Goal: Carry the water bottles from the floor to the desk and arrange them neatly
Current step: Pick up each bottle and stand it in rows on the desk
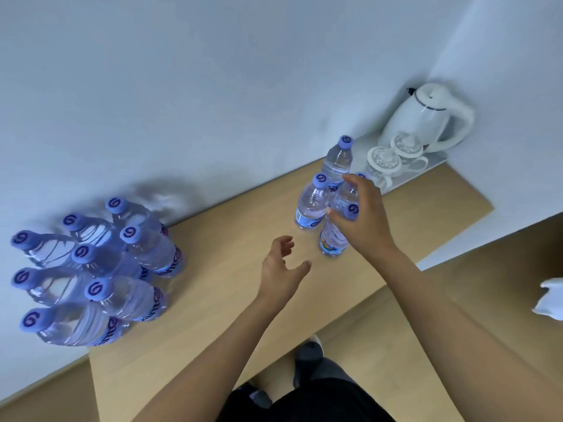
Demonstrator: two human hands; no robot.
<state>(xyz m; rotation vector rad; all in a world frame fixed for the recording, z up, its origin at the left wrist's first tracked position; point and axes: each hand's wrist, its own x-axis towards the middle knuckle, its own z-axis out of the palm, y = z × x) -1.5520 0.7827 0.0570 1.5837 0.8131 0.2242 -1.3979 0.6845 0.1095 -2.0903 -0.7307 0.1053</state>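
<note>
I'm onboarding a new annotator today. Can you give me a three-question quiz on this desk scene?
1. True or false: the left hand grips a bottle.
2. Which hand touches the small bottles beside the tray? A) left B) right C) neither
3. Fill in: the white ___ stands in the corner of the wooden desk.

Key: 1 false, it hovers open. 2 B, the right hand is on the nearest small bottle. 3 kettle. The large bottle cluster is untouched.

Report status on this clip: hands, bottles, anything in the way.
Left hand open, empty, over the desk. Right hand gripping nearest bottle in small cluster. Big bottle group standing at left. Kettle tray close behind cluster.
</note>
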